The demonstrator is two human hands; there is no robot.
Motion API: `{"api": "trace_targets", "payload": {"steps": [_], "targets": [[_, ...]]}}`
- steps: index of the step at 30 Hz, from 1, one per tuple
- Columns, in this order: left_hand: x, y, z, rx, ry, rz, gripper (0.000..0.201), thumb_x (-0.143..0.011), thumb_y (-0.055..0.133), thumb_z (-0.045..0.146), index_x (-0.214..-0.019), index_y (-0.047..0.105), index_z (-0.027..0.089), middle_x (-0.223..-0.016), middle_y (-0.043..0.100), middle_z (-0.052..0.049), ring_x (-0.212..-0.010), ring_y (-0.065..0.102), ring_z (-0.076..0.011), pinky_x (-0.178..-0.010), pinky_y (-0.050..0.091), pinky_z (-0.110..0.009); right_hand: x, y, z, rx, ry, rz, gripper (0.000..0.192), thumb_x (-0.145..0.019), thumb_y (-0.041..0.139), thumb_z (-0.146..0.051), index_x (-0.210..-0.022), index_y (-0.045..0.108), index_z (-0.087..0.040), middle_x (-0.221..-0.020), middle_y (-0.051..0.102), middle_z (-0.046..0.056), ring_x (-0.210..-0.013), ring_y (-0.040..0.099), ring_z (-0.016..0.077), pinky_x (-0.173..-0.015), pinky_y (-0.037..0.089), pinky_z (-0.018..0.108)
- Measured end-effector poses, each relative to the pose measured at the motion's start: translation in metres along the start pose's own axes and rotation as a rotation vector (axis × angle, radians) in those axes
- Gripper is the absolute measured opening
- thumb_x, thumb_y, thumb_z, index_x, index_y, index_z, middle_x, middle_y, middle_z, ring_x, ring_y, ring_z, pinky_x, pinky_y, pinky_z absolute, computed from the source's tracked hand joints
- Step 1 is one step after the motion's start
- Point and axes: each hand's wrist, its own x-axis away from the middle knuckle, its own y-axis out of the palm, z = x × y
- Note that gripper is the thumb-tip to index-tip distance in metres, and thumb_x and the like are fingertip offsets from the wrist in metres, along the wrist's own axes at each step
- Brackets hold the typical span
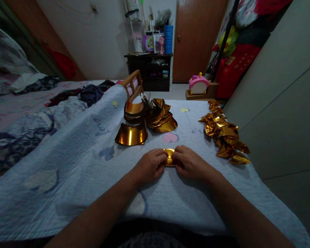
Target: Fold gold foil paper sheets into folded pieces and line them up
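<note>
A small sheet of shiny gold foil paper (170, 157) is stretched between my two hands, just above or on the light blue quilt (100, 193). My left hand (152, 164) pinches its left end. On the opposite end, my right hand (188, 161) has its fingers closed too. The fingers cover both ends of the sheet. Beyond my hands lie curved gold foil sheets (132, 134) in a stack, with a fanned pile of more sheets (162, 117) behind and to the right. Several folded gold foil pieces (222, 136) are heaped along the right side of the quilt.
A wooden frame (133, 84) stands behind the foil stack. Past the quilt's far edge are a pink toy (198, 84) and a dark cabinet (148, 70). A pale cabinet panel (281, 113) rises on the right; crumpled bedding (64, 115) lies left.
</note>
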Motion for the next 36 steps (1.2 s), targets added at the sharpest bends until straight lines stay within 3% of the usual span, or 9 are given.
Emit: {"api": "trace_targets", "payload": {"steps": [7, 14, 23, 27, 36], "targets": [[0.000, -0.007, 0.001, 0.094, -0.045, 0.001, 0.009, -0.089, 0.060, 0.015, -0.091, 0.068, 0.019, -0.100, 0.071, -0.007, -0.099, 0.063, -0.0219, -0.091, 0.052, -0.039, 0.000, -0.001, 0.007, -0.150, 0.031, -0.072, 0.013, -0.087, 0.057, -0.009, -0.084, 0.066, -0.018, -0.088, 0.065, 0.005, -0.086, 0.056, 0.0187, -0.079, 0.043, 0.032], [-0.001, -0.009, 0.002, 0.009, -0.153, -0.044, 0.016, -0.095, 0.057, 0.021, -0.087, 0.070, 0.019, -0.092, 0.067, -0.006, -0.093, 0.058, -0.0223, -0.085, 0.049, -0.037, -0.004, -0.007, 0.003, -0.184, 0.097, -0.093, 0.020, -0.089, 0.053, -0.008, -0.082, 0.068, -0.018, -0.084, 0.070, 0.005, -0.076, 0.060, 0.0174, -0.073, 0.043, 0.029], [-0.003, -0.004, -0.003, -0.047, -0.244, -0.070, 0.018, -0.096, 0.056, 0.025, -0.084, 0.067, 0.018, -0.086, 0.068, -0.005, -0.086, 0.059, -0.0217, -0.079, 0.047, -0.036, -0.004, 0.002, 0.005, -0.023, 0.216, -0.066, 0.018, -0.089, 0.053, -0.012, -0.080, 0.068, -0.017, -0.081, 0.071, 0.008, -0.072, 0.059, 0.0183, -0.067, 0.039, 0.029], [-0.006, -0.005, 0.001, -0.092, -0.260, -0.092, 0.018, -0.097, 0.053, 0.024, -0.087, 0.067, 0.017, -0.088, 0.069, -0.005, -0.086, 0.060, -0.0219, -0.081, 0.047, -0.037, -0.005, 0.001, 0.004, 0.038, 0.280, -0.106, 0.020, -0.089, 0.052, -0.015, -0.079, 0.069, -0.017, -0.080, 0.071, 0.009, -0.069, 0.058, 0.0175, -0.064, 0.036, 0.029], [-0.007, -0.004, 0.007, -0.150, -0.436, -0.068, 0.015, -0.092, 0.059, 0.026, -0.083, 0.066, 0.017, -0.085, 0.069, -0.005, -0.084, 0.062, -0.0211, -0.078, 0.046, -0.034, -0.008, -0.008, -0.004, 0.059, 0.411, -0.192, 0.025, -0.092, 0.049, -0.020, -0.090, 0.073, -0.015, -0.092, 0.075, 0.012, -0.079, 0.064, 0.0206, -0.069, 0.037, 0.030]]}}
